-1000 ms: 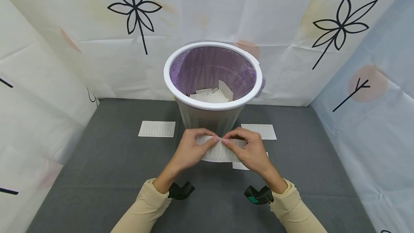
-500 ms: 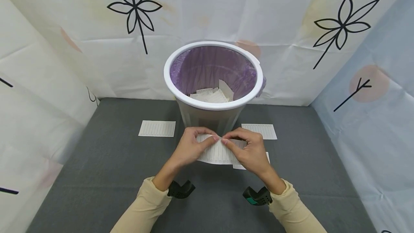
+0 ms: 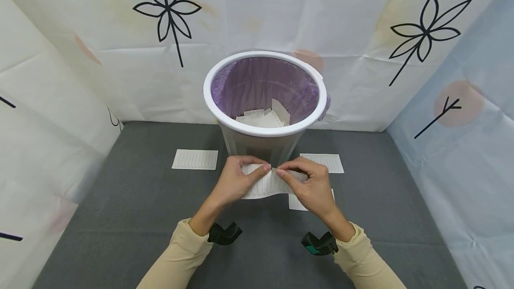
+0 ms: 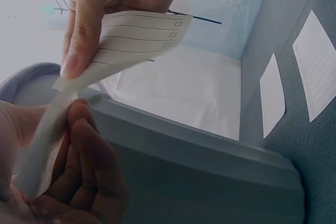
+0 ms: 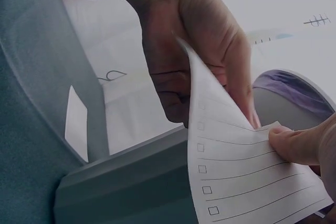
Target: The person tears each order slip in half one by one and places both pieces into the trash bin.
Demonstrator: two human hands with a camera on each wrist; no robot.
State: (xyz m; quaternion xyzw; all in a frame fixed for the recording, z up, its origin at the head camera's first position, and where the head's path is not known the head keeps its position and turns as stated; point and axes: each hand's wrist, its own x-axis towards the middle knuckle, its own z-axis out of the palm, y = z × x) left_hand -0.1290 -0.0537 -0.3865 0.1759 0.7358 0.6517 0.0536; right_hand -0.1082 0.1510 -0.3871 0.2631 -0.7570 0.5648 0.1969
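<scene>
Both hands hold one lined paper sheet (image 3: 263, 186) with small checkboxes along an edge, low in front of a wastebasket (image 3: 257, 146). My left hand (image 3: 237, 177) pinches its top edge left of centre between thumb and fingers. Close beside it, my right hand (image 3: 311, 186) pinches the same edge. At that edge the two pinched parts stand slightly apart, with a small notch between the thumbs. In the left wrist view the sheet (image 4: 131, 38) bends sharply between the hands. The right wrist view shows its checkbox side (image 5: 236, 166) curving away from the right thumb (image 5: 296, 145).
The wastebasket has a white rim, a purple liner (image 3: 257, 79) and several papers (image 3: 261, 120) inside. Similar sheets lie on the grey table (image 3: 140, 217): one at left (image 3: 195, 159), one at right (image 3: 323, 163), another (image 3: 298, 203) partly under the right hand. Patterned cloth walls (image 3: 257, 8) surround the table.
The held sheet's lower edge has risen and turned wavy, uncovering more of the sheet beneath. The thumbs have drawn slightly apart and a notch shows at the top edge.
</scene>
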